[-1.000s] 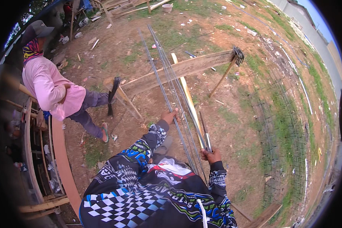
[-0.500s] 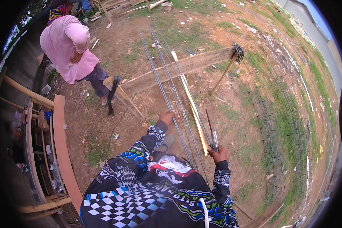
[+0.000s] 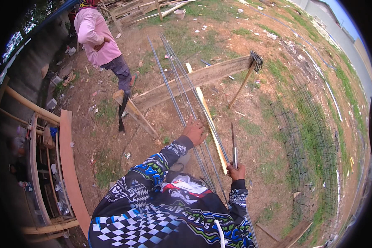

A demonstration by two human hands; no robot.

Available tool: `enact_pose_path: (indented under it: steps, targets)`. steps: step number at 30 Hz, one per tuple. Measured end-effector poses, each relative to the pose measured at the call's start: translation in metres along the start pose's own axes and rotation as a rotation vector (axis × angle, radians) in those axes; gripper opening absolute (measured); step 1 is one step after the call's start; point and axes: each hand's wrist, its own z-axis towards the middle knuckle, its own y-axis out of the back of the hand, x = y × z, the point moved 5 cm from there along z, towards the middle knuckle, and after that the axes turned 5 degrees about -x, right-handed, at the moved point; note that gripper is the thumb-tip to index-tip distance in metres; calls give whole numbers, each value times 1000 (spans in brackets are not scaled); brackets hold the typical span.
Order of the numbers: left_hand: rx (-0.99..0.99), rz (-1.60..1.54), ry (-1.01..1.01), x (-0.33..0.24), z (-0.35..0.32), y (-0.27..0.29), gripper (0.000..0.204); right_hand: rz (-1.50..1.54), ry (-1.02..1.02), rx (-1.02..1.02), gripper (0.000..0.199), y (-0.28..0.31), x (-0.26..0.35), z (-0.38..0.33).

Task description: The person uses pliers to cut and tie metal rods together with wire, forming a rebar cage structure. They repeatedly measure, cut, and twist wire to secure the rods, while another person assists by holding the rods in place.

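Left hand (image 3: 194,131) lies over metal rods (image 3: 168,84); cannot tell whether its fingers grip. Right hand (image 3: 236,171) clenches a slim tool (image 3: 234,155).

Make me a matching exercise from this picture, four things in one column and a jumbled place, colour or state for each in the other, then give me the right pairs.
Things:
1. Left hand
2. Right hand
3. Co-worker's shirt
4. Wire mesh

Place, colour or state:
A. Pink
B. On the ground along the picture's right side
C. Closed around a slim tool
D. Spread over thin metal rods

Pairs: 1-D, 2-C, 3-A, 4-B
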Motion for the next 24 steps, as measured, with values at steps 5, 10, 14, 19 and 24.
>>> enact_pose_path:
  steps: [5,10,14,19,24]
  targets:
    - [161,-39,-84,8,-7,1,49,-89,133,-153,24,12,-9,6]
    - [339,-80,-322,8,1,4,74,-99,169,-153,26,17,-14,10]
    - [439,-64,-280,16,-4,-6,80,23,62,-110,24,10,-17,14]
    - [521,-61,-260,12,3,-4,79,-251,300,-206,28,13,-10,6]
    - [-137,-213,-63,-2,-40,43,48,-549,396,-268,35,26,46,-51]
